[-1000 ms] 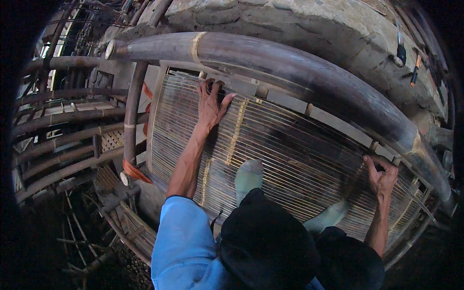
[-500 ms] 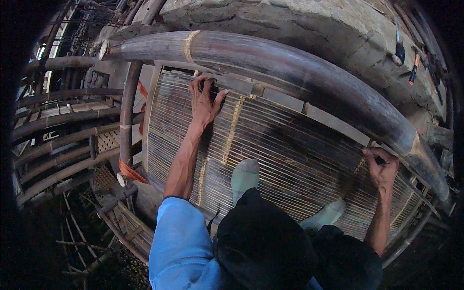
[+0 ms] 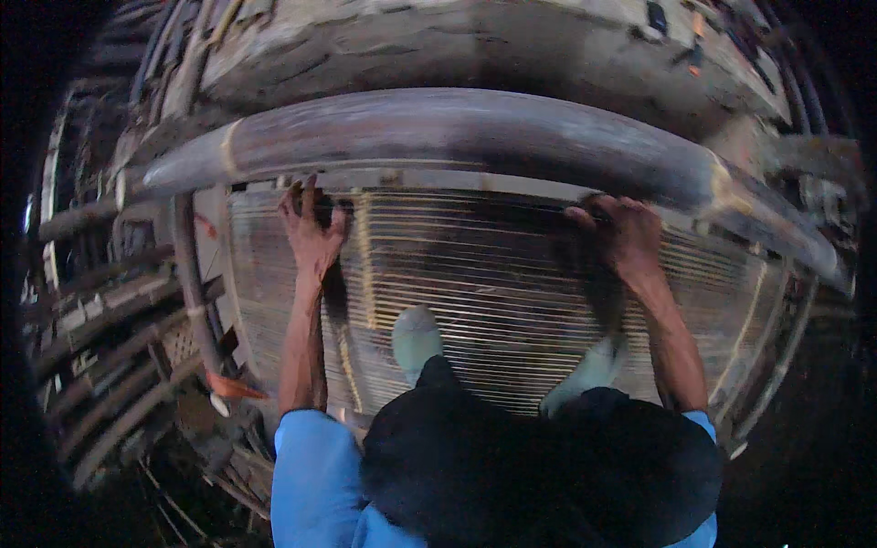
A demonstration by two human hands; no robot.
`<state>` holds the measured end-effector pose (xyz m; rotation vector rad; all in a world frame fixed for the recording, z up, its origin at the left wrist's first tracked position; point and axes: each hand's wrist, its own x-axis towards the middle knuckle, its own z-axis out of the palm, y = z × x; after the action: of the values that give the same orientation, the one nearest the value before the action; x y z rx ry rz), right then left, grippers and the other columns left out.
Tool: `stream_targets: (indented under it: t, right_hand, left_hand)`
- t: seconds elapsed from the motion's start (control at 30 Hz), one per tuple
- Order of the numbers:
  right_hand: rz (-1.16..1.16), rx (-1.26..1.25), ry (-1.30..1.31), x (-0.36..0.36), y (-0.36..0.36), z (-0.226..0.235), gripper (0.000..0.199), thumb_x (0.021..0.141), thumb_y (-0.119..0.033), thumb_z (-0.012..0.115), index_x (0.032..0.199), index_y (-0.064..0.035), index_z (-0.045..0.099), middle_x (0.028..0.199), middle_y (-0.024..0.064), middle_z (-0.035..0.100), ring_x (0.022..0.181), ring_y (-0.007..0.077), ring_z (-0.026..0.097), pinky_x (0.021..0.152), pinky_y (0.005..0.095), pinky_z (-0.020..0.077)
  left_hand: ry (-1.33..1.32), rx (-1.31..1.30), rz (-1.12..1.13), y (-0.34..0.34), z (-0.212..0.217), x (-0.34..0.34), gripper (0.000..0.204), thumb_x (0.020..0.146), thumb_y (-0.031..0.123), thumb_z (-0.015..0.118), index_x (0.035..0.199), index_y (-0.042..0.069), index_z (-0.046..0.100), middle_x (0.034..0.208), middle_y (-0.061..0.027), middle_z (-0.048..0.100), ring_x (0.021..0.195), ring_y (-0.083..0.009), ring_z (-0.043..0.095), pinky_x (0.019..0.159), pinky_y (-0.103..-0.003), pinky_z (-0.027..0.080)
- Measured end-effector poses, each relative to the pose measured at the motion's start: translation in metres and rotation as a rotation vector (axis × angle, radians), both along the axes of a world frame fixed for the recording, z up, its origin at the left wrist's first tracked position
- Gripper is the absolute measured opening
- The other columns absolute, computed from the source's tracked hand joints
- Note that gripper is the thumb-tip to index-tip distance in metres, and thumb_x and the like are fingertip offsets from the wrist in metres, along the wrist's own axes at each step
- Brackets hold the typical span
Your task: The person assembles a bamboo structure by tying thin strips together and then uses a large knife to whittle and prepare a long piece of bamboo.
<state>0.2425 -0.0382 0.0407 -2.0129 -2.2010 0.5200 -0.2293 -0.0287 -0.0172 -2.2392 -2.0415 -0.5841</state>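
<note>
A slatted bamboo panel (image 3: 475, 290) of thin, closely spaced strips lies before me, crossed by pale yellow bands. My left hand (image 3: 313, 228) is at its far edge on the left, fingers bent and spread, thumb apart. To the right, my right hand (image 3: 630, 233) curls its fingers down at the same edge; what lies under them is hidden in shadow and blur. My two feet in pale socks, the left sock (image 3: 417, 336) and the right sock (image 3: 585, 373), rest on the panel between my arms.
A thick bamboo pole (image 3: 457, 128) runs across just beyond the panel. Behind it rises a rough grey ledge (image 3: 548, 46) with tools, one orange-handled (image 3: 697, 46). Several bamboo rails (image 3: 119, 374) stand at left, with an orange strap (image 3: 236, 386) around a post.
The view has turned, and the picture is now blurred. My right hand has shifted leftward along the panel's far edge, its fingers now pointing down. My left hand stays near the same place.
</note>
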Motion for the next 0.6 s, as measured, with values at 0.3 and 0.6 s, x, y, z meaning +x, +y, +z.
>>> stream_targets:
  t: [0.3, 0.6]
  right_hand:
    - [-0.364, 0.485, -0.143, 0.136, -0.058, -0.046, 0.045, 0.084, -0.034, 0.074, 0.112, -0.0004, 0.064, 0.11, 0.0228, 0.061, 0.105, 0.0418, 0.057, 0.094, 0.0471, 0.0433]
    - [-0.745, 0.463, -0.187, 0.31, -0.1, -0.054, 0.068, 0.096, -0.047, 0.055, 0.145, -0.0015, 0.041, 0.149, 0.027, 0.038, 0.14, 0.0456, 0.033, 0.114, 0.0486, 0.0319]
  left_hand:
    - [-0.149, -0.033, -0.439, 0.006, -0.01, 0.165, 0.044, 0.084, 0.025, 0.07, 0.123, 0.008, 0.06, 0.115, -0.0154, 0.058, 0.108, -0.038, 0.053, 0.095, -0.049, 0.042]
    - [-0.164, -0.278, -0.649, 0.027, -0.003, 0.25, 0.027, 0.089, 0.02, 0.065, 0.112, 0.006, 0.062, 0.102, -0.0167, 0.061, 0.1, -0.0385, 0.058, 0.086, -0.048, 0.047]
